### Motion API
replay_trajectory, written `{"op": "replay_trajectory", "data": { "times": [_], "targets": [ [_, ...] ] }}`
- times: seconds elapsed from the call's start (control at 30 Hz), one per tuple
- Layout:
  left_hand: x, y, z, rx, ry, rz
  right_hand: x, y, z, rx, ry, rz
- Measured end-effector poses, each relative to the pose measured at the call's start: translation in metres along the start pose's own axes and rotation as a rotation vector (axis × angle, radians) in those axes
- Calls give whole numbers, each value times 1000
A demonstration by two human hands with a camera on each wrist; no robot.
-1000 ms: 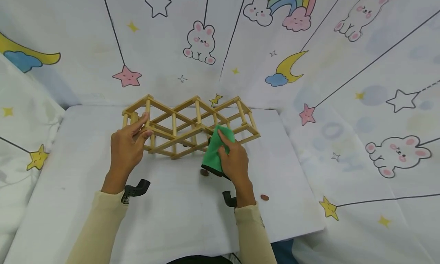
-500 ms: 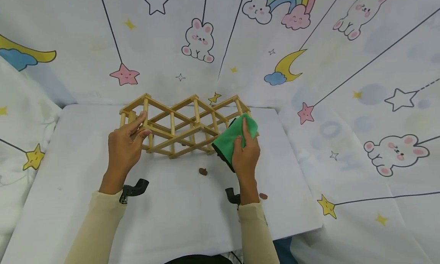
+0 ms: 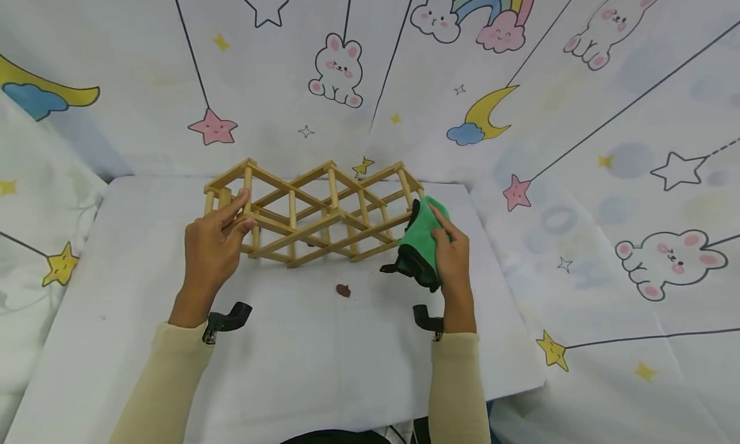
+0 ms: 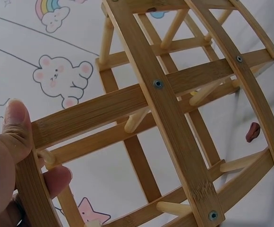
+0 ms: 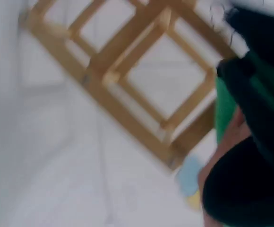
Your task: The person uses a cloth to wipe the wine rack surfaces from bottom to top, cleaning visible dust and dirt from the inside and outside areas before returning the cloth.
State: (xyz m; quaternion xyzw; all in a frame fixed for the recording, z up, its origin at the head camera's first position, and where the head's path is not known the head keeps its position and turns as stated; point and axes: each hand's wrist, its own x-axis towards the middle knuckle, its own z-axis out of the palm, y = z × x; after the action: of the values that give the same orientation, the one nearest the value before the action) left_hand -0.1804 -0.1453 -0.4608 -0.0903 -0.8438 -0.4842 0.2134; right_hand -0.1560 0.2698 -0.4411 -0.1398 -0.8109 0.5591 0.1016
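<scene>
A light wooden folding lattice rack (image 3: 334, 211) of slats and round dowels stands spread out near the table's back edge. My left hand (image 3: 214, 245) grips its left end; in the left wrist view, the thumb of the left hand (image 4: 4, 151) lies on one side of a slat and a fingertip shows on the other. At the rack's right end, my right hand (image 3: 453, 257) holds a green cloth (image 3: 424, 238) with dark edging, index finger extended along it. The cloth covers the rack's right corner. Dark, blurred folds of the cloth (image 5: 250, 104) hide most of that hand in the right wrist view.
A small brown piece (image 3: 343, 290) lies on the white tabletop (image 3: 312, 360) in front of the rack. White fabric (image 3: 405, 148) printed with rabbits, stars and moons hangs behind and at both sides. Black wrist mounts (image 3: 230, 317) sit on both wrists.
My right hand has moved right with the cloth, from the rack's middle front to its right end. A second brown piece is now hidden by the right arm. My left hand keeps its hold.
</scene>
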Motion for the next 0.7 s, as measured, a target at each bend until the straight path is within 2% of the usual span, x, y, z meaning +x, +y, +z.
{"op": "replay_trajectory", "data": {
  "times": [0.07, 0.13, 0.2, 0.23, 0.3, 0.37, 0.43, 0.5, 0.57, 0.63, 0.7],
  "targets": [
    [0, 0, 0, -4, -2, 4, 6, 12, -14, -7, -22, 114],
    [0, 0, 0, -6, -2, 7, 11, 23, -24, -57, -4, 190],
    [0, 0, 0, -10, -2, 4, 11, 28, -28, -120, 65, 190],
    [-1, 0, 0, -12, -1, 3, 9, 28, -27, -129, 113, 160],
    [-1, -1, 0, -13, 1, 4, 2, 23, -20, -83, 214, 41],
    [-1, -1, 0, -12, 2, 6, -8, 12, -7, -5, 277, -156],
    [0, -1, 1, -10, 5, 10, -17, 3, 9, 69, 257, -344],
    [0, 0, 1, -5, 8, 11, -24, -2, 29, 68, 199, -449],
    [0, 0, 1, -2, 8, 10, -30, 1, 51, 6, 148, -463],
    [0, 0, 2, 4, 8, 12, -36, 9, 72, -85, 99, -415],
    [-1, 0, 2, 3, 6, 13, -42, 18, 91, -122, 36, -366]
  ]
}}
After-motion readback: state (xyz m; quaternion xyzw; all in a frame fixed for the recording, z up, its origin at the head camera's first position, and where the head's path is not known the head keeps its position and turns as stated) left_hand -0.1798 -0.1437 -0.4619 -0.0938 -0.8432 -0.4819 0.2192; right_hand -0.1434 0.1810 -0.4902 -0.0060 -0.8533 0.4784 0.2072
